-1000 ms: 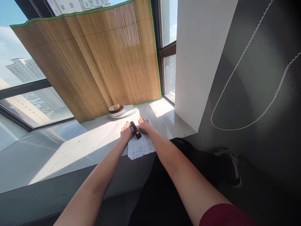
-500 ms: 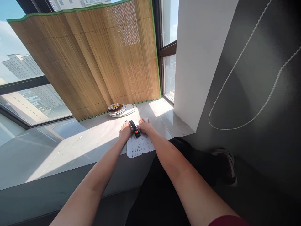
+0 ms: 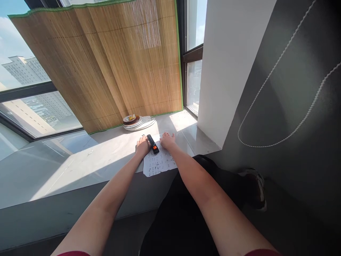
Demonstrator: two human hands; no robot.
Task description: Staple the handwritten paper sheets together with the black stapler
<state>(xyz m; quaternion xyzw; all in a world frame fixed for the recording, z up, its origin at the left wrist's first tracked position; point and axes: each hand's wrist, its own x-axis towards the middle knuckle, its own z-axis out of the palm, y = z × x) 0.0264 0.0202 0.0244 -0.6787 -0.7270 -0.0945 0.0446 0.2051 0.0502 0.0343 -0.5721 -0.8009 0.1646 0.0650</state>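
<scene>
A sheet of white paper covered in handwritten marks lies on the window sill, its lower edge reaching past the sill's front edge. On it rests a slim black object with an orange patch; its exact kind is not clear. My left hand lies at the paper's left edge with fingers stretched forward, right beside the black object. Flat on the paper's upper right part is my right hand, its fingers spread and apart from the black object. Neither hand appears to grip anything.
A stack of plates stands behind the hands on the sill. Beyond it hangs a bamboo blind with green edging. A white pillar rises to the right, with a beaded cord further right.
My right hand has slid a little to the right, away from the black object, and its thumb side has opened out. My left hand, the paper and the object look nearly unmoved.
</scene>
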